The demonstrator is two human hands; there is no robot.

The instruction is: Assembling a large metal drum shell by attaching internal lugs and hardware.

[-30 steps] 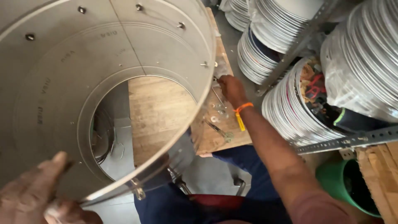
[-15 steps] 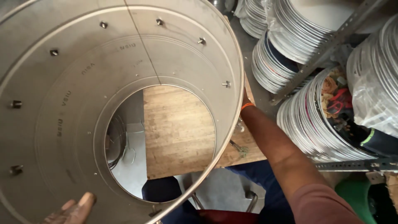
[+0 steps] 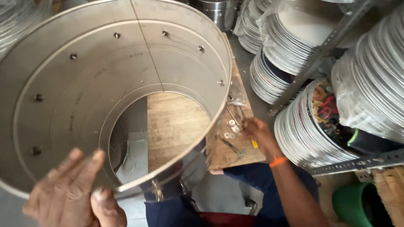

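At seven o'clock the left hand (image 3: 69,191) grips the near rim of the big metal drum (image 3: 84,84), which fills the upper left. At four o'clock the right hand (image 3: 259,132) reaches among small washers (image 3: 230,128) on the wooden board (image 3: 176,122); whether its fingers pinch anything I cannot tell, and the drum hides much of the board.

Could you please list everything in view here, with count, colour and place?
Metal drum: one, silver, open-ended, tilted across the left and centre, bolts around its inner wall.
Wooden board: one, light brown, under and right of the drum.
Washers: a few, pale metal, on the board's right edge, with thin metal rods beside them.
Stacked metal discs: many stacks, silver, on the right, some wrapped in clear plastic.
Slotted shelf frame: grey, among the stacks.
Bucket: one, green, lower right.
Left hand: grips the drum's near rim.
Right hand: orange wristband, at the washers.
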